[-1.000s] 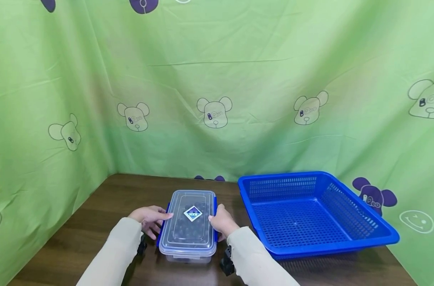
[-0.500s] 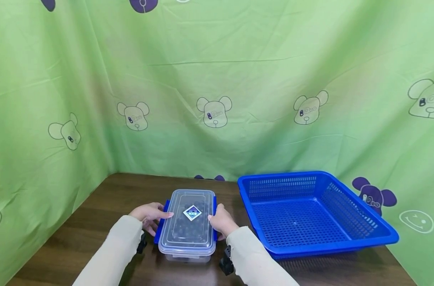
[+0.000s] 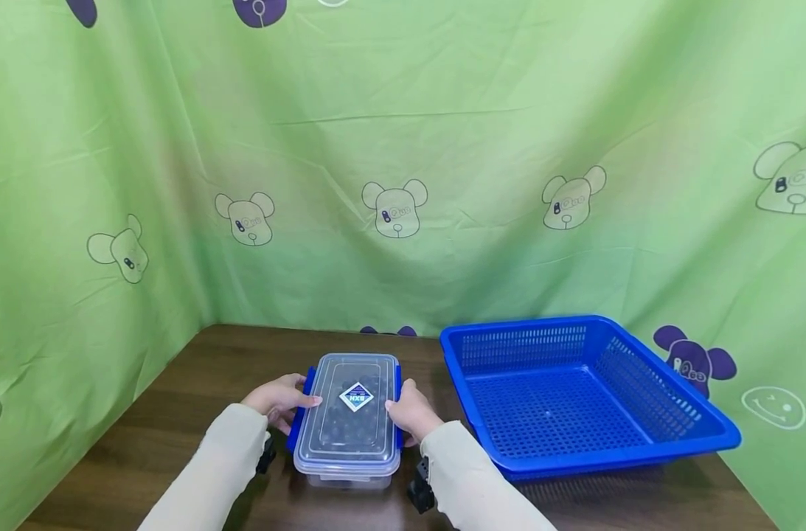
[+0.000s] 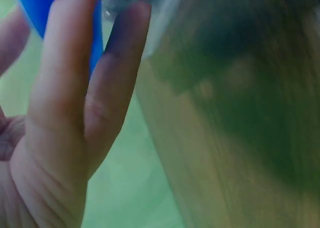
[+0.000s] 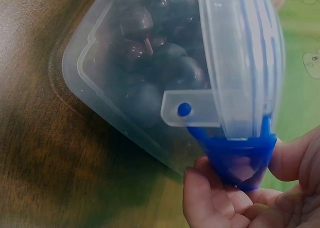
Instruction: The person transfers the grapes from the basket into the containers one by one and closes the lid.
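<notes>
Clear rectangular plastic food box (image 3: 347, 426), with a transparent lid, blue side clasps and a diamond-shaped label on top, sits on the dark brown wooden table (image 3: 177, 413) just left of the blue perforated plastic basket (image 3: 575, 398), close to it but apart. It lies between the two hands: the left hand (image 3: 279, 402) is against its left long side, with fingertips at the blue left clasp (image 3: 301, 407), and in the left wrist view those fingers are nearly straight alongside the blue plastic. The right hand (image 3: 409, 413) is on the side of the box toward the basket; the right wrist view shows its thumb and fingers pinching the blue right clasp (image 5: 240, 158), which is swung out from the lid's edge. Dark round fruit (image 5: 165, 63) fills the box. Green cloth printed with cartoon bears (image 3: 403, 184) hangs behind and to both sides of the basket. Compared with a second ago, the left clasp stands out from the box's side rather than flat against it; both hands remain in place.
</notes>
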`<state>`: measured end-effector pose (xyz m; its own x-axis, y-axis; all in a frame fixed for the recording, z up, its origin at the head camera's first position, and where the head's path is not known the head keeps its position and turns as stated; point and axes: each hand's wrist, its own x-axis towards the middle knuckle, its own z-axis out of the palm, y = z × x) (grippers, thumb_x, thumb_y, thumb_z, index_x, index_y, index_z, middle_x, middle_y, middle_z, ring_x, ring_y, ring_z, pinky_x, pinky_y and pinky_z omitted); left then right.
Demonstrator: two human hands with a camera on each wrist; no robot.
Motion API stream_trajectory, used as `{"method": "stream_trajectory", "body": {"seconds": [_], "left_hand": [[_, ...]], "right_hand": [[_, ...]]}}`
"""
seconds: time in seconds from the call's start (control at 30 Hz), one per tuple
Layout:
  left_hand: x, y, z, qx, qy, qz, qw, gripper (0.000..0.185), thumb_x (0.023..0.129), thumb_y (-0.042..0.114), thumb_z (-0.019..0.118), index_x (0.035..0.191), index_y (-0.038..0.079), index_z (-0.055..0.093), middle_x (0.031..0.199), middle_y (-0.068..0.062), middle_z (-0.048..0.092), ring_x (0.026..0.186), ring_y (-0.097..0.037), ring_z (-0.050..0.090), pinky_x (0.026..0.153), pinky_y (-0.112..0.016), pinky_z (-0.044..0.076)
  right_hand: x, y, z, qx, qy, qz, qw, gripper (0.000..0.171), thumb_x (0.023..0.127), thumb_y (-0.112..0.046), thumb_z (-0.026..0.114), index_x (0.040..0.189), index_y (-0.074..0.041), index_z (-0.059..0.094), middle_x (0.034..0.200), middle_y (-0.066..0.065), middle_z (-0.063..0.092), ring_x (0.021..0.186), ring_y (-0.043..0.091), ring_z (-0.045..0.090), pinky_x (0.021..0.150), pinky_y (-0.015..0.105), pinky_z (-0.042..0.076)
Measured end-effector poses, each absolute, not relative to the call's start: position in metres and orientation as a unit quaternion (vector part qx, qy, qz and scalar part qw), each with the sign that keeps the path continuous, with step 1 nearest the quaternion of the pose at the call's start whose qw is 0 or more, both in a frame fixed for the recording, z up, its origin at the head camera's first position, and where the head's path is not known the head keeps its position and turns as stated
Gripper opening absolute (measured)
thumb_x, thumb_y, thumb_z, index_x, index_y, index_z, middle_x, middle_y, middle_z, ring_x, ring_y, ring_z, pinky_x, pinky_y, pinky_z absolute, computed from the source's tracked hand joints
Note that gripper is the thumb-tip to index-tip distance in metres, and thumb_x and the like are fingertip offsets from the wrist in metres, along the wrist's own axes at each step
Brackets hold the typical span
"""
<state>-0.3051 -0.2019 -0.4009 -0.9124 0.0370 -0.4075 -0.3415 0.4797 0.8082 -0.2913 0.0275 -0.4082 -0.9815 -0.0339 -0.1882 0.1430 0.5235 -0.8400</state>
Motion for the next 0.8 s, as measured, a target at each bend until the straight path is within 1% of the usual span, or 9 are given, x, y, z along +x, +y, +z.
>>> {"method": "stream_trajectory", "body": {"seconds": [0.17, 0.4, 0.5, 0.63, 0.8], "left_hand": [[-0.304, -0.196, -0.397, -0.087, 0.837, 0.509, 0.18, 0.061, 0.093, 0.007, 0.062, 0.141, -0.007, 0.028, 0.096, -0.023, 0.06, 0.076, -0.032, 0.066, 0.063, -0.046, 0.058], [-0.303, -0.195, -0.4, -0.088, 0.841, 0.504, 0.176, 0.062, 0.094, 0.008, 0.061, 0.142, -0.008, 0.026, 0.094, -0.022, 0.062, 0.075, -0.032, 0.067, 0.063, -0.047, 0.058], [-0.302, -0.193, -0.4, -0.078, 0.843, 0.504, 0.171, 0.057, 0.094, 0.005, 0.059, 0.141, -0.011, 0.029, 0.09, -0.02, 0.064, 0.073, -0.032, 0.068, 0.063, -0.049, 0.057], [-0.3, -0.19, -0.399, -0.062, 0.85, 0.497, 0.164, 0.047, 0.094, 0.001, 0.056, 0.136, -0.012, 0.039, 0.084, -0.017, 0.067, 0.071, -0.034, 0.068, 0.061, -0.051, 0.057], [-0.299, -0.187, -0.397, -0.052, 0.852, 0.497, 0.157, 0.041, 0.093, -0.004, 0.054, 0.131, -0.012, 0.045, 0.081, -0.016, 0.067, 0.073, -0.037, 0.069, 0.061, -0.053, 0.056]], "right_hand": [[-0.292, 0.027, -0.407, 0.032, 0.872, -0.48, 0.088, 0.056, 0.095, -0.009, 0.057, 0.139, 0.01, 0.029, 0.122, 0.035, 0.048, 0.088, 0.041, 0.06, 0.054, 0.054, 0.055], [-0.292, 0.026, -0.409, 0.031, 0.879, -0.468, 0.088, 0.055, 0.095, -0.01, 0.057, 0.139, 0.011, 0.029, 0.118, 0.034, 0.05, 0.084, 0.038, 0.061, 0.052, 0.051, 0.055], [-0.292, 0.025, -0.409, 0.031, 0.875, -0.475, 0.088, 0.054, 0.095, -0.009, 0.056, 0.138, 0.011, 0.029, 0.117, 0.035, 0.05, 0.083, 0.039, 0.061, 0.051, 0.053, 0.055], [-0.291, 0.025, -0.409, 0.036, 0.868, -0.485, 0.095, 0.055, 0.096, -0.007, 0.055, 0.14, 0.01, 0.027, 0.117, 0.036, 0.048, 0.082, 0.04, 0.061, 0.052, 0.055, 0.054], [-0.291, 0.026, -0.408, 0.036, 0.866, -0.489, 0.102, 0.057, 0.097, -0.007, 0.054, 0.142, 0.01, 0.025, 0.117, 0.036, 0.048, 0.08, 0.039, 0.062, 0.052, 0.055, 0.054]]}}
